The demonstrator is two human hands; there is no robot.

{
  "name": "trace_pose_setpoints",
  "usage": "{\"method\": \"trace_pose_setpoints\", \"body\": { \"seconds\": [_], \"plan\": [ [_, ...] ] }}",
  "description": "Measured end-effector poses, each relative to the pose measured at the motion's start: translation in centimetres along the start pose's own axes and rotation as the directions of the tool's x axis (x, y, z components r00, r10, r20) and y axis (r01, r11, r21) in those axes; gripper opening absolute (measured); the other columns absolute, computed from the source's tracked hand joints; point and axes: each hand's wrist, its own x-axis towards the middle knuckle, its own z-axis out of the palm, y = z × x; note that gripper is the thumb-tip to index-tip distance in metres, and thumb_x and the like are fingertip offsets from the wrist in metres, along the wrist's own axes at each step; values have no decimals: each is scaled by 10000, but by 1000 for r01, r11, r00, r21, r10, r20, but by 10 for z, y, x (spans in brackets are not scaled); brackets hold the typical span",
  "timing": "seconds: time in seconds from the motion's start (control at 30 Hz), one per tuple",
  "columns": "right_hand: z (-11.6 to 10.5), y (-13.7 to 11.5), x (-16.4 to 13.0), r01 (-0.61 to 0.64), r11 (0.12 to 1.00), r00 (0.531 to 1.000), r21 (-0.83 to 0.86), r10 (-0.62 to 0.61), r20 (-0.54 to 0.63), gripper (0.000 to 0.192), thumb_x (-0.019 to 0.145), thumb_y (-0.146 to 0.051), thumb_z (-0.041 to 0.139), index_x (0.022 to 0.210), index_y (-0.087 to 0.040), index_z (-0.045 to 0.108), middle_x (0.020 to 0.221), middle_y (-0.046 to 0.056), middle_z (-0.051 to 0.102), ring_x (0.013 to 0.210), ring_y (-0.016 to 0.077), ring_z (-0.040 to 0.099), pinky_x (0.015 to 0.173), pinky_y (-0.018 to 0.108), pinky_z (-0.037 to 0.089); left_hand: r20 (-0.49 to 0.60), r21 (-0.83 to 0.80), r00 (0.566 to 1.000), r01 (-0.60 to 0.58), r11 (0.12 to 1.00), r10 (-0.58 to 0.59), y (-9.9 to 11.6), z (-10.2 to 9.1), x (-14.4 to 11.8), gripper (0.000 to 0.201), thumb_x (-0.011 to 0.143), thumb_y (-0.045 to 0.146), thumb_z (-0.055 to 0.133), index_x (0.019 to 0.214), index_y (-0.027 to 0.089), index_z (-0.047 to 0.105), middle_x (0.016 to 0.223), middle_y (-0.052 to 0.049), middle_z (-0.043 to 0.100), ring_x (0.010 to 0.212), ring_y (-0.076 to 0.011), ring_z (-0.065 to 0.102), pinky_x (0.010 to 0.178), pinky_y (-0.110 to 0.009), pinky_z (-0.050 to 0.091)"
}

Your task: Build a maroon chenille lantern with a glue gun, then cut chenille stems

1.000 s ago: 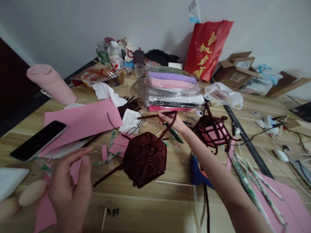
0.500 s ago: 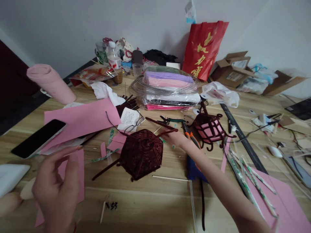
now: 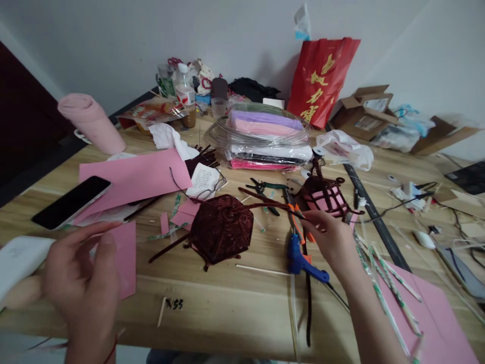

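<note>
Head view, cluttered wooden worktable (image 3: 235, 298). I read my right hand (image 3: 329, 237) as pinched shut on the near end of a dark maroon pipe-cleaner stem (image 3: 271, 205). The stem runs leftward and slightly away from me, its long axis nearly level, and its far end reaches the top of the dark maroon woven pipe-cleaner lantern body (image 3: 222, 228). That body rests on the table near the middle, with loose stems sticking out toward the lower left. Held by its tip, the stem seems kept taut and clear of the tools beneath it.

My left hand (image 3: 81, 283) hovers at the lower left with fingers loosely spread, gripping nothing that I can make out. It sits over a sheet of pink paper (image 3: 125, 258).

Just below the right hand lie a blue hot-glue gun (image 3: 299, 260) and orange-handled pliers (image 3: 293, 215), placed within easy reach. Behind the hand stands a smaller maroon-and-pink lantern frame (image 3: 326, 194). A black smartphone (image 3: 71, 201) lies on the far left.
</note>
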Motion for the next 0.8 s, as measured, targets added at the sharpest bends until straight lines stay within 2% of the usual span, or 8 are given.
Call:
{"method": "trace_pose_setpoints", "body": {
  "seconds": [0.13,0.27,0.37,0.5,0.57,0.63,0.73,0.8],
  "plan": [
    [-15,-4,-32,7,999,965,38,3,-262,268,827,-449,658,863,-196,736,819,68,724,644,192,626,623,325,486,-65,-7,995,74,997,-75,-1,-6,-3,145,866,258,615,961,176,689,1023,-26,708,998,-224,675,921,-404,532],
    [-19,-12,-52,-129,955,887,268,232,-399,282,790,-468,720,859,-194,715,806,56,716,716,202,657,702,336,501,-7,-38,992,124,991,-125,-13,-17,-2,181,902,270,586,1049,202,666,1076,19,689,1084,-196,639,976,-355,494],
    [-22,-25,-62,-150,866,848,477,361,-388,303,752,-471,767,822,-188,682,696,13,668,631,167,617,635,298,487,-20,-65,993,112,992,-114,-21,-18,0,188,894,233,581,1058,199,667,1055,21,688,1063,-184,641,957,-339,495],
    [-15,-53,-81,-158,737,872,657,417,-258,298,769,-430,776,739,-177,623,636,-16,629,580,124,564,582,247,448,-190,-202,981,8,979,-48,-14,-7,-9,162,791,111,637,942,139,688,870,-8,692,849,-145,659,845,-302,517],
    [0,-72,-94,-187,594,889,782,440,-122,299,796,-410,760,714,-184,582,619,-25,611,564,111,545,570,232,437,-216,-260,976,-41,965,-17,-3,-4,-22,128,798,99,625,910,133,677,815,-4,686,758,-117,645,785,-268,517],
    [23,-92,-108,-231,379,895,896,445,43,319,804,-404,756,694,-195,543,581,-43,568,524,94,495,525,209,400,-128,-284,991,-71,956,35,10,-5,-39,85,849,126,598,882,143,674,764,1,692,662,-96,614,685,-225,505],
    [60,-121,-128,-369,-19,829,929,446,338,353,800,-443,751,691,-205,515,558,-71,468,486,75,390,476,186,339,230,-296,967,-39,954,111,27,-10,-64,162,918,183,548,996,195,689,761,15,717,618,-96,618,618,-195,509],
    [80,-134,-139,-479,-214,756,851,391,525,400,774,-485,762,677,-202,497,593,-68,447,479,66,329,457,184,310,484,-288,858,-29,957,172,33,-10,-75,185,910,193,571,1046,227,692,807,19,750,659,-104,664,636,-185,526]
  ]
}}
